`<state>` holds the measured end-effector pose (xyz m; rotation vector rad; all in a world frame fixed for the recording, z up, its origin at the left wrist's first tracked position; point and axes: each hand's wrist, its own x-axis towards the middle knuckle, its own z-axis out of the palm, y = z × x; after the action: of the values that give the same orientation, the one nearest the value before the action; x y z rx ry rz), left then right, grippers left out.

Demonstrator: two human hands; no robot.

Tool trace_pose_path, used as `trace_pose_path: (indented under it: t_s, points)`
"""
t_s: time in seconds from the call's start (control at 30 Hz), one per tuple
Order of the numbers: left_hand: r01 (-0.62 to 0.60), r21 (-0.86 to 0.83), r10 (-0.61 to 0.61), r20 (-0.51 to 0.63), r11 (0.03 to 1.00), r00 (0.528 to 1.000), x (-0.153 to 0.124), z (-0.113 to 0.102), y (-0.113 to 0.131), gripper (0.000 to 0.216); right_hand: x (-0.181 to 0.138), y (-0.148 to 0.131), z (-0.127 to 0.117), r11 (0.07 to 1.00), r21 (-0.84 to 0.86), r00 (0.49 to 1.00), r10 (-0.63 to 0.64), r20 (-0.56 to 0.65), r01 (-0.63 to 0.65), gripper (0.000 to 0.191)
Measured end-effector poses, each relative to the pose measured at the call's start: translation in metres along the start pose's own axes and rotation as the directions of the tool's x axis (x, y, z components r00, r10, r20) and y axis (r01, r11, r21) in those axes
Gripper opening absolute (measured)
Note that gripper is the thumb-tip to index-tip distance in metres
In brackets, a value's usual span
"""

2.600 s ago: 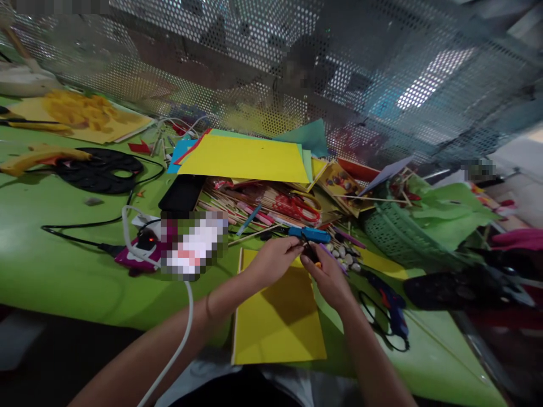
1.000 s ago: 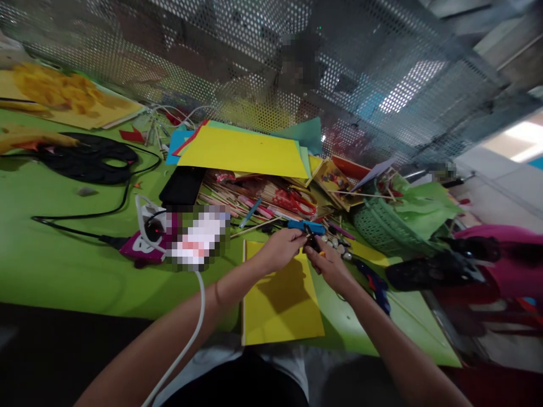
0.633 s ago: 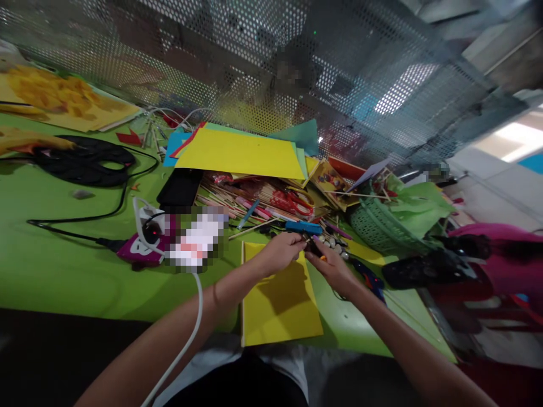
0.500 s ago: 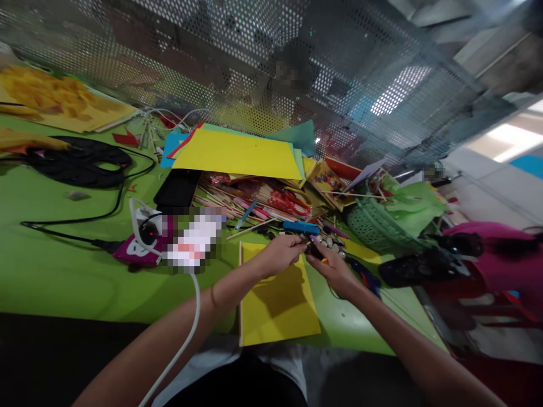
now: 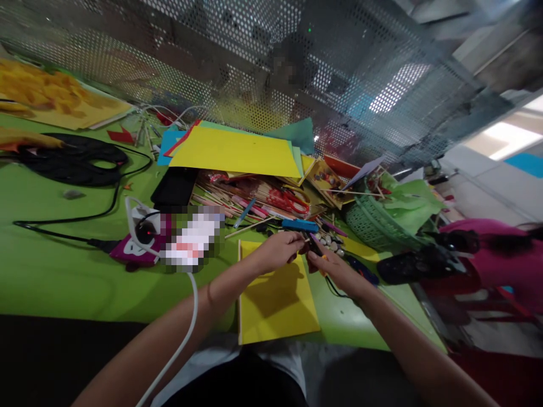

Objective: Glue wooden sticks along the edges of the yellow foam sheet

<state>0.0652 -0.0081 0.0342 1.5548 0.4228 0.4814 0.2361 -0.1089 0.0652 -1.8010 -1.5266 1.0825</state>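
My right hand [image 5: 333,264] is wrapped round a black hot glue gun [image 5: 314,245] with an orange trigger; a thin black cord trails below it. My left hand [image 5: 282,249] faces it with thumb and fingers pinched together. A small pale bit shows at those fingertips, too small to name. The two hands nearly meet above the far edge of a yellow paper sheet [image 5: 280,305], which has a thin stick along its left side. Just beyond the hands lie a blue oblong object [image 5: 300,225] and several round pale pieces [image 5: 328,244].
Yellow card sheets [image 5: 237,150] cover a heap of sticks and pens. A green basket [image 5: 373,223] stands right, near dark blue-handled pliers [image 5: 360,269]. Left are a purple power strip [image 5: 138,249], a phone [image 5: 193,240] and a black palette [image 5: 76,161]. A perforated metal panel [image 5: 237,62] rises behind.
My right hand has turned slightly, so more of the glue gun and its cord shows. My left hand stays pinched in nearly the same place. The whole view has shifted a little.
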Motion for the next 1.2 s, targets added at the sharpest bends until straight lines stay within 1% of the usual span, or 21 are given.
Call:
trace_pose_path:
  t_s: [0.17,0.23,0.37,0.47,0.57,0.6,0.63,0.67,0.7,0.73,0.77,0.8,0.83,0.87,0.9,0.97,1.03,1.07,1.1,1.13,1.2]
  points:
    - [0.007,-0.030,-0.006,0.006,1.000,1.000,0.000,-0.002,0.002,0.022,0.003,-0.001,-0.001,0.999,-0.020,0.999,0.026,-0.019,-0.027,0.046]
    - [0.005,-0.046,-0.004,0.010,0.999,1.000,0.000,-0.002,0.003,0.023,0.003,-0.001,-0.002,0.998,0.035,0.999,0.049,-0.010,-0.048,0.047]
    - [0.027,-0.116,-0.023,0.042,0.993,0.999,-0.003,-0.003,0.008,0.030,0.003,0.000,-0.003,0.971,0.218,0.994,0.076,0.085,-0.093,0.047]
    - [0.054,-0.191,-0.043,0.064,0.980,0.997,-0.005,-0.004,0.012,0.033,0.002,0.001,-0.006,0.954,0.278,0.985,0.066,0.157,-0.108,0.044]
    - [0.092,-0.263,-0.064,0.114,0.960,0.991,-0.005,-0.005,0.011,0.032,0.002,0.000,-0.011,0.950,0.289,0.966,0.044,0.254,-0.119,0.048]
    - [0.101,-0.277,-0.068,0.128,0.955,0.989,-0.004,-0.005,0.010,0.031,0.002,-0.001,-0.012,0.960,0.258,0.965,0.039,0.261,-0.108,0.049]
    - [0.103,-0.281,-0.069,0.130,0.954,0.989,-0.003,-0.005,0.008,0.030,0.002,-0.002,-0.014,0.979,0.186,0.969,0.031,0.243,-0.078,0.049]
    - [0.097,-0.268,-0.067,0.117,0.959,0.991,-0.002,-0.004,0.006,0.029,0.003,-0.003,-0.016,0.997,0.069,0.981,0.011,0.194,-0.025,0.048]
    - [0.084,-0.244,-0.064,0.089,0.966,0.994,-0.001,-0.003,0.004,0.028,0.004,-0.004,-0.018,0.995,-0.088,0.992,-0.030,0.121,0.041,0.046]
    - [0.069,-0.218,-0.059,0.053,0.974,0.997,0.000,-0.002,0.002,0.026,0.004,-0.005,-0.020,0.960,-0.260,0.995,-0.091,0.048,0.101,0.043]
    - [0.054,-0.195,-0.052,0.013,0.979,0.999,0.001,-0.002,0.001,0.025,0.005,-0.006,-0.022,0.898,-0.415,0.987,-0.158,-0.005,0.142,0.041]
    - [0.042,-0.177,-0.046,-0.019,0.983,0.999,0.002,-0.001,0.000,0.024,0.007,-0.008,-0.025,0.830,-0.533,0.976,-0.215,-0.034,0.164,0.040]
    - [0.034,-0.171,-0.042,-0.039,0.985,0.998,0.002,-0.001,0.000,0.023,0.008,-0.009,-0.027,0.779,-0.603,0.967,-0.249,-0.045,0.173,0.039]
    - [0.034,-0.182,-0.042,-0.042,0.983,0.998,0.001,-0.002,0.001,0.023,0.009,-0.011,-0.030,0.755,-0.630,0.964,-0.263,-0.038,0.181,0.040]
    - [0.044,-0.205,-0.050,-0.024,0.978,0.998,0.000,-0.003,0.003,0.024,0.010,-0.012,-0.033,0.760,-0.619,0.967,-0.254,-0.006,0.196,0.040]
    - [0.088,-0.265,-0.075,0.056,0.960,0.996,-0.002,-0.005,0.007,0.027,0.012,-0.016,-0.040,0.833,-0.500,0.971,-0.198,0.131,0.237,0.042]
    - [0.134,-0.312,-0.096,0.133,0.941,0.986,-0.004,-0.008,0.010,0.031,0.015,-0.020,-0.046,0.912,-0.327,0.939,-0.144,0.312,0.248,0.044]
    - [0.146,-0.322,-0.103,0.146,0.935,0.984,-0.005,-0.008,0.011,0.032,0.016,-0.021,-0.047,0.930,-0.282,0.924,-0.125,0.361,0.236,0.044]
    - [0.151,-0.329,-0.112,0.137,0.932,0.984,-0.004,-0.009,0.011,0.031,0.018,-0.021,-0.048,0.928,-0.294,0.927,-0.117,0.356,0.230,0.044]
    - [0.155,-0.333,-0.124,0.111,0.930,0.986,-0.003,-0.009,0.010,0.031,0.020,-0.021,-0.047,0.904,-0.358,0.945,-0.124,0.302,0.233,0.043]
    - [0.154,-0.347,-0.148,0.044,0.925,0.988,-0.001,-0.008,0.008,0.028,0.025,-0.020,-0.043,0.806,-0.545,0.972,-0.197,0.125,0.233,0.039]
